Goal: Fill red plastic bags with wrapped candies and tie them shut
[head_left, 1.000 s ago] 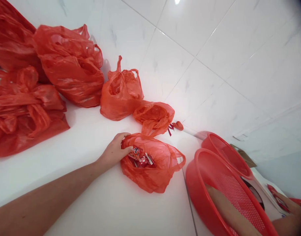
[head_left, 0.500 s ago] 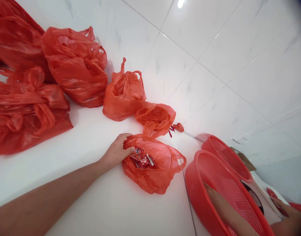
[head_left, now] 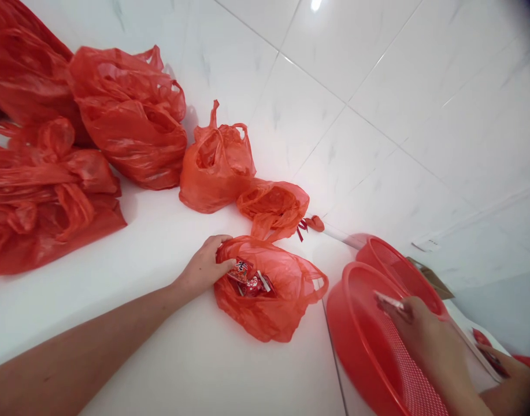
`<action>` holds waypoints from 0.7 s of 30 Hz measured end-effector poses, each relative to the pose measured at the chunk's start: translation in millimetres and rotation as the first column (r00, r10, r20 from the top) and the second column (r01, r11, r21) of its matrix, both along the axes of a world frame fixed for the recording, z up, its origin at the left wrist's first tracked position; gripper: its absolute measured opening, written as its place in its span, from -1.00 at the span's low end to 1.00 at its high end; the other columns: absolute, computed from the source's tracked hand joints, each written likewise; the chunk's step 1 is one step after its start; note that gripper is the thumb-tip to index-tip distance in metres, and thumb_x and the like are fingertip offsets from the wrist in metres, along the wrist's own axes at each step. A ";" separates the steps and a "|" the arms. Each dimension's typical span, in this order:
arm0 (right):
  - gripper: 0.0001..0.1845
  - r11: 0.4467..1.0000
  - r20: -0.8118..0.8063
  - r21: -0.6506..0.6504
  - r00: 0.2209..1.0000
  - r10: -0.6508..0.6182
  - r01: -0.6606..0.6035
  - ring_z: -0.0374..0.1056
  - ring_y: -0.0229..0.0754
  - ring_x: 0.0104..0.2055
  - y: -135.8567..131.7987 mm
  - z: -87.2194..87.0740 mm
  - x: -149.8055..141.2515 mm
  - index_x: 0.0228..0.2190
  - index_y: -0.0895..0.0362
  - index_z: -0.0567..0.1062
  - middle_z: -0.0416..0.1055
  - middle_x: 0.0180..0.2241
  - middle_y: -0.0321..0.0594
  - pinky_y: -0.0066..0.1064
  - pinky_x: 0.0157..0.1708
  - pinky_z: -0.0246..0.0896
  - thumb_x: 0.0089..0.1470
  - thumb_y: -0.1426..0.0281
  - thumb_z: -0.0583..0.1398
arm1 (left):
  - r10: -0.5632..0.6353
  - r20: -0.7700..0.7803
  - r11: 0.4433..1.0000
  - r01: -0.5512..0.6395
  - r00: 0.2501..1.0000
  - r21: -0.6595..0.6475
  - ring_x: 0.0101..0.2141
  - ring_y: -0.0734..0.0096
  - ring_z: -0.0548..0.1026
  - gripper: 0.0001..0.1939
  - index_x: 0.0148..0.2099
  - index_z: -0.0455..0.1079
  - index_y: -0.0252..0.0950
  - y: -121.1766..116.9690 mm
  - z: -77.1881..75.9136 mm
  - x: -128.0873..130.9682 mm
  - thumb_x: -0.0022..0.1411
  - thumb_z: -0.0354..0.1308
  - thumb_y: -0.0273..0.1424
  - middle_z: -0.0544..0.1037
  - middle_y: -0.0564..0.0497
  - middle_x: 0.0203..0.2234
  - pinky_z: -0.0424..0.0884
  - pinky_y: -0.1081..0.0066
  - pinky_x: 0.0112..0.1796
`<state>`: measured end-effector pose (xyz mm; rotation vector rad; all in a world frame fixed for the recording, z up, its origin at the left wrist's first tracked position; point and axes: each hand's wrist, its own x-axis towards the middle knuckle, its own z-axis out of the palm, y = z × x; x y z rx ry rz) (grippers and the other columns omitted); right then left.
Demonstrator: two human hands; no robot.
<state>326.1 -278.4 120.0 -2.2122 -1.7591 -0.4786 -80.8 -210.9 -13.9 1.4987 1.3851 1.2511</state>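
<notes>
My left hand grips the near-left rim of an open red plastic bag, its thumb over the edge and its fingers mostly hidden behind. Inside the bag lie several small red printed snack packets. To the right, my right hand is above a red plastic basket with a mesh bottom. It pinches a small snack packet, blurred by motion, still apart from the bag.
Full red bags and a smaller one stand along the tiled wall. Another open bag touches the held one. Behind the basket stands a second red basket. At far right another person's hand touches red packets.
My right hand has risen out of the near basket with a snack packet in it. My left hand stays on the bag's rim.
</notes>
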 end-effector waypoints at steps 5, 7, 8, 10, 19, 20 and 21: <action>-0.47 0.987 -0.156 0.160 0.987 0.050 -0.025 0.43 -0.02 -0.35 -10.9 6.2 -68.7 -0.13 0.00 0.33 0.47 -0.20 -0.13 -0.30 -0.45 0.24 -0.12 0.02 0.22 | 0.013 -0.019 1.000 -0.013 1.000 0.003 -0.01 0.13 0.42 -0.52 0.06 0.23 -0.17 -0.2 0.1 0.1 0.08 0.13 -0.23 0.37 -0.05 0.03 0.34 0.15 0.01; -0.49 0.971 -0.216 0.179 0.956 0.196 -0.159 0.45 -0.05 -0.29 -11.8 -5.4 -104.2 -0.11 0.01 0.36 0.47 -0.15 -0.15 -0.32 -0.38 0.29 -0.07 0.05 0.21 | 0.015 -0.021 1.000 -0.015 1.000 -0.003 -0.02 0.13 0.42 -0.52 0.06 0.22 -0.17 0.0 -0.6 0.1 0.08 0.14 -0.24 0.37 -0.06 0.03 0.34 0.14 0.01; -0.54 0.960 -0.264 0.141 0.925 0.272 -0.242 0.45 -0.07 -0.29 -10.1 -12.8 -120.5 -0.11 0.02 0.37 0.48 -0.16 -0.16 -0.33 -0.36 0.31 -0.03 0.08 0.19 | 0.013 -0.019 1.000 -0.013 1.000 -0.005 -0.01 0.13 0.42 -0.52 0.06 0.22 -0.18 0.1 -1.0 0.1 0.08 0.14 -0.24 0.37 -0.06 0.03 0.33 0.14 0.01; -0.65 0.923 -0.332 0.060 0.865 0.377 -0.379 0.45 -0.10 -0.31 -2.4 -28.8 -148.1 -0.11 0.01 0.38 0.49 -0.21 -0.19 -0.33 -0.37 0.32 0.06 0.17 0.13 | 0.005 -0.011 1.000 -0.005 1.000 -0.003 0.00 0.12 0.41 -0.52 0.06 0.22 -0.19 0.3 -1.5 -0.1 0.07 0.14 -0.24 0.38 -0.07 0.03 0.32 0.12 0.02; -0.63 0.818 -0.644 -0.064 0.650 0.404 -0.571 0.42 -0.07 -0.16 36.5 -76.1 -180.7 -0.07 0.03 0.32 0.48 -0.18 -0.24 -0.20 -0.13 0.30 0.02 0.40 0.09 | -0.015 -0.010 1.000 0.015 1.000 0.015 0.03 0.13 0.39 -0.52 0.06 0.22 -0.21 1.0 -1.1 -0.6 0.08 0.14 -0.26 0.37 -0.08 0.05 0.32 0.14 0.03; -0.62 0.818 -0.696 -0.068 0.615 0.372 -0.571 0.42 -0.08 -0.16 36.5 -77.2 -178.0 -0.07 0.04 0.32 0.48 -0.19 -0.25 -0.21 -0.13 0.31 0.02 0.40 0.10 | -0.017 -0.012 1.000 0.017 1.000 0.015 0.03 0.13 0.39 -0.52 0.06 0.22 -0.22 1.2 -0.8 -0.7 0.07 0.14 -0.26 0.37 -0.09 0.05 0.32 0.15 0.03; -0.61 0.815 -0.742 -0.064 0.573 0.347 -0.576 0.42 -0.10 -0.16 35.7 -77.8 -174.9 -0.07 0.04 0.31 0.48 -0.19 -0.25 -0.22 -0.12 0.31 0.01 0.41 0.11 | -0.018 -0.014 1.000 0.018 1.000 0.014 0.03 0.13 0.39 -0.51 0.06 0.22 -0.22 1.4 -0.6 -0.8 0.07 0.14 -0.26 0.37 -0.09 0.05 0.32 0.15 0.03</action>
